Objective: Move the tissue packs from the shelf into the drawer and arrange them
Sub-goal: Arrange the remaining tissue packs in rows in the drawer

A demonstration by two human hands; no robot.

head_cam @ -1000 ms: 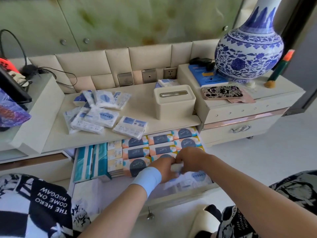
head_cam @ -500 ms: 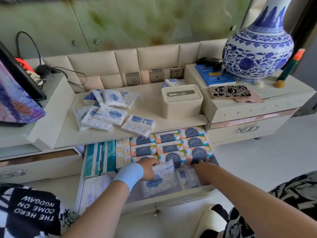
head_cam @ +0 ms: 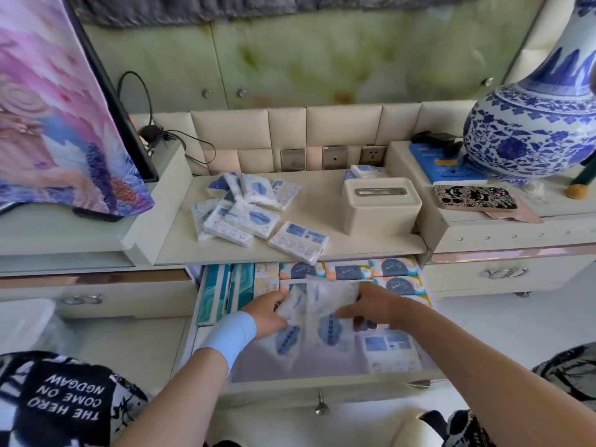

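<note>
Both hands are over the open drawer point(head_cam: 322, 387), lifting a clutch of white tissue packs point(head_cam: 317, 312) with blue ovals. My left hand point(head_cam: 267, 312), with a light blue wristband, grips their left edge. My right hand point(head_cam: 375, 306) grips their right side from above. Another white pack point(head_cam: 388, 348) lies in the drawer's front right. Rows of orange-and-blue packs point(head_cam: 395, 266) and teal packs point(head_cam: 222, 293) fill the back of the drawer. Several white packs point(head_cam: 240, 209) lie heaped on the shelf point(head_cam: 322, 208), with one pack point(head_cam: 298, 241) near its front edge.
A cream tissue box point(head_cam: 380, 204) stands on the shelf's right part. A large blue-and-white vase point(head_cam: 532, 130), a phone point(head_cam: 474, 196) and a blue book point(head_cam: 446, 164) sit on the right cabinet. A screen under patterned cloth point(head_cam: 54, 124) stands left. Closed drawers flank the open one.
Both hands have come together on the white packs and raised them over the orange-and-blue rows; half a second ago they were apart on packs at the drawer's front. The view has moved closer.
</note>
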